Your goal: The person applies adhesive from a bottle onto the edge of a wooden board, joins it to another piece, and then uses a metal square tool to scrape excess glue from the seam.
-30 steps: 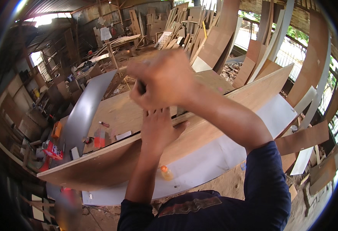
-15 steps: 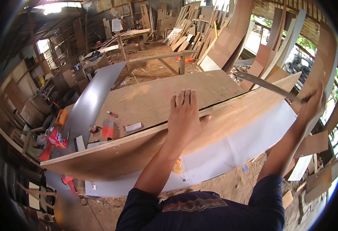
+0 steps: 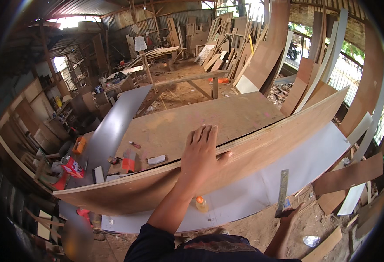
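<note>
I log a long wooden panel (image 3: 253,153) on edge, running from lower left to upper right of the frame. Its near face is warm brown, faintly streaked, shadowed toward the left; its upper edge is paler. At centre, the left hand (image 3: 200,153) lies open over that edge. At lower right, the right hand (image 3: 289,217) grips a flat, straight greyish tool (image 3: 283,187) by its dark end.

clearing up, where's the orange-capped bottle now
In the head view, the orange-capped bottle is low, just right of centre, on the pale sheet, below the wooden board and right of the left forearm.
</note>
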A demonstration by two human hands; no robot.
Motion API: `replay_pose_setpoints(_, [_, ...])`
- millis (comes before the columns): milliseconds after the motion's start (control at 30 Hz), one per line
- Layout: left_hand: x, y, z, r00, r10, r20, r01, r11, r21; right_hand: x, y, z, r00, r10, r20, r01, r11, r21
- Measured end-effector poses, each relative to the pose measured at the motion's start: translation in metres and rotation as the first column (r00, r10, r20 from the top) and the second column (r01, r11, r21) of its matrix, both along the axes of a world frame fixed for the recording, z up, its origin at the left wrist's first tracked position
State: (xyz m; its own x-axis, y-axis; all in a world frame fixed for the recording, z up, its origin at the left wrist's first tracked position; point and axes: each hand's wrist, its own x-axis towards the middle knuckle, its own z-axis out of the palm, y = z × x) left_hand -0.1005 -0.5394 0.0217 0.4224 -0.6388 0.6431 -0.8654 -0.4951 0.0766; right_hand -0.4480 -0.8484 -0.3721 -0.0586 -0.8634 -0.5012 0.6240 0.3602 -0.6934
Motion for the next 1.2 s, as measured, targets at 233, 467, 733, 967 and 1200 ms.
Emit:
replay_pose_setpoints(233, [-0.004, -0.004, 0.002, 0.999, 0.047, -0.023, -0.047, 0.999, 0.002, 0.051, -0.006, 0.035, 0.939, 0.344, 0.033, -0.341, 0.938, -0.054])
replay_pose_setpoints(467, [-0.010, -0.001, -0.002, 0.998, 0.066, 0.004, -0.066, 0.998, -0.009, 0.083, -0.011, 0.096, 0.871, 0.489, 0.044, -0.481, 0.868, -0.120])
replay_pose_setpoints(733, [-0.010, 0.008, -0.007, 0.981, -0.008, 0.193, 0.022, 0.997, -0.069, 0.065, -0.001, 0.102, 0.905, 0.424, 0.041, -0.416, 0.900, -0.127])
replay_pose_setpoints(967, [-0.026, 0.056, -0.024, 0.945, 0.135, 0.297, -0.087, 0.982, -0.170, 0.026, 0.037, 0.102, 0.938, 0.345, 0.017, -0.341, 0.932, -0.124])
replay_pose_setpoints(1200, [-0.052, 0.091, -0.024, 0.961, 0.174, 0.215, -0.132, 0.972, -0.195, -0.004, 0.050, 0.120, 0.902, 0.333, -0.276, -0.393, 0.896, -0.205])
